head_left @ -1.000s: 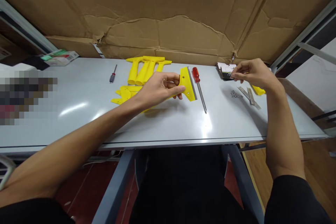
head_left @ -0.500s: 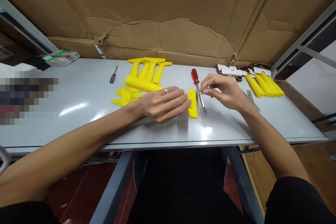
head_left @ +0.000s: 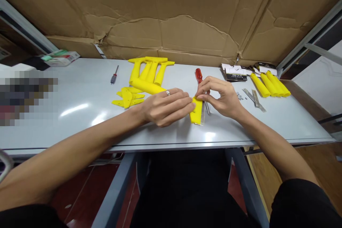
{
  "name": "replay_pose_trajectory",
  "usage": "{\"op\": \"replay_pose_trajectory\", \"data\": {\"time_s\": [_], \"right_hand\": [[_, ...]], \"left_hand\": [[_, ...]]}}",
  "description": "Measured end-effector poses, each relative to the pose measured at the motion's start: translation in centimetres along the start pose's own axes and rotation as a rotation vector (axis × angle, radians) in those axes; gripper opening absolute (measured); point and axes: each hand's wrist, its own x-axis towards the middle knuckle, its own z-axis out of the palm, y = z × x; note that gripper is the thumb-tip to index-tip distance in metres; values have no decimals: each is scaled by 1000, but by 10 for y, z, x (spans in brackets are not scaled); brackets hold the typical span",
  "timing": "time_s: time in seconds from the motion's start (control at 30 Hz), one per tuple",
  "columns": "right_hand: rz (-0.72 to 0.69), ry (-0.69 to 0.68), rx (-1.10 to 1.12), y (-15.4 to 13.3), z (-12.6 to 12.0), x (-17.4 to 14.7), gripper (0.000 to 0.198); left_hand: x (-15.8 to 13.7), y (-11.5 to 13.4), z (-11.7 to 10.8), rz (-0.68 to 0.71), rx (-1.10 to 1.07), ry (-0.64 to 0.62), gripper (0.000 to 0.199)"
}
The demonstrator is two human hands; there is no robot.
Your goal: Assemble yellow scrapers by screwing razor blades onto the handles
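My left hand (head_left: 169, 108), a ring on one finger, is wrapped round a yellow scraper, its fingers hiding the handle. The flat yellow scraper head (head_left: 196, 114) sticks out past the fingertips, a thin clear-looking blade (head_left: 202, 115) along its right edge. At the upper end of that head, my right hand (head_left: 217, 94) pinches thumb and fingers together; whatever is between them is too small to make out. Partly behind the right hand lies a red-handled screwdriver (head_left: 198, 74). Small metal screws (head_left: 241, 96) are scattered right of this hand, beside several loose metal blades (head_left: 255, 98).
Several yellow T-shaped scraper handles (head_left: 152, 73) and a pile of flat yellow pieces (head_left: 127, 97) lie to the left. A small dark screwdriver (head_left: 114, 77) is further left. Rolled yellow handles (head_left: 272, 84) and black-and-white cards (head_left: 234, 73) sit at right. Cardboard (head_left: 173, 35) walls the back.
My right hand has moved left and slightly down, from above the screwdriver onto the scraper head. The left hand stays nearly in place, and the scraper head sits slightly lower.
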Motion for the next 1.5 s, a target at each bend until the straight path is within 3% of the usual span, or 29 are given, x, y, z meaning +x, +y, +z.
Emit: {"op": "replay_pose_trajectory", "data": {"time_s": [0.1, 0.23, 0.37, 0.57, 0.7, 0.77, 0.87, 0.9, 0.97, 1.03, 1.1, 1.27, 1.5], "right_hand": [[109, 15, 118, -1, -2, 0, 30], [261, -31, 315, -4, -6, 1, 31], [447, -43, 531, -7, -5, 1, 34], [678, 58, 585, -1, 5, -3, 40], [667, -46, 523, 2, -8, 2, 41], [632, -10, 324, 1, -31, 6, 40], [621, 143, -227, 3, -81, 8, 34], [666, 90, -404, 6, -98, 6, 32], [836, -161, -621, 18, -126, -1, 24], [945, -432, -698, 35, -145, -10, 15], [1010, -605, -697, 52, -155, -20, 16], [1124, -697, -620, 74, -163, -34, 19], [1227, -689, -598, 68, -159, -29, 18]], "left_hand": [[4, 8, 4, -264, -102, 121, 23], [20, 14, -1, -742, -254, 141, 9], [32, 11, -5, -1032, -598, 233, 25], [36, 6, -2, -1133, -912, 237, 30], [34, 3, -1, -1166, -980, 171, 28], [32, 0, 0, -1182, -983, 146, 29], [31, -4, -2, -1224, -1005, 102, 27], [31, -5, -3, -1251, -1017, 73, 26], [33, -6, -6, -1326, -1043, -5, 25], [35, -5, -8, -1412, -1061, -78, 25], [36, -4, -9, -1475, -1071, -112, 27], [32, -3, -7, -1499, -1078, -122, 25], [32, -4, -5, -1568, -1066, -115, 20]]}}
